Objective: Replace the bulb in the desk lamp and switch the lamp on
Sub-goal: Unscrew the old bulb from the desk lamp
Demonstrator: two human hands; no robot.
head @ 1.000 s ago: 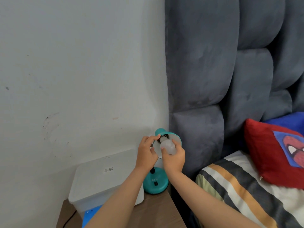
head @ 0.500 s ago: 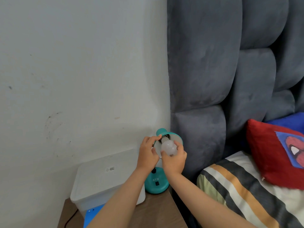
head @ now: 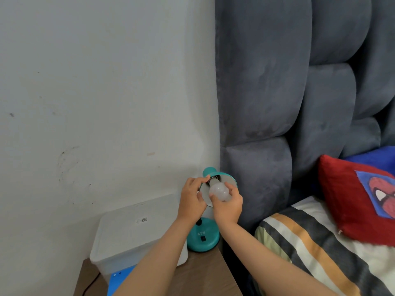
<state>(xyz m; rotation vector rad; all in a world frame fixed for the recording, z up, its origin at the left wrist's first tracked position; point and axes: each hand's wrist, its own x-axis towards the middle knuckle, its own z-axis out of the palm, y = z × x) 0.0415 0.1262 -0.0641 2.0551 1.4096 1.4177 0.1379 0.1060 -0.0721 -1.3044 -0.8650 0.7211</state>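
Note:
A teal desk lamp stands on the bedside table, its round base carrying a black switch. The lamp's shade is tilted toward me with its white inside showing. A frosted white bulb sits at the socket in the shade, its metal neck visible. My right hand is shut on the bulb from below and the right. My left hand grips the left rim of the shade, fingertips near the socket.
A white lidded plastic box stands left of the lamp on the brown table, with a blue object in front of it. A grey padded headboard rises right of the lamp. The bed holds a striped blanket and a red pillow.
My right hand's fingers have shifted around the bulb between frames, as if turning it. The view has drifted slightly; both hands stay at the shade.

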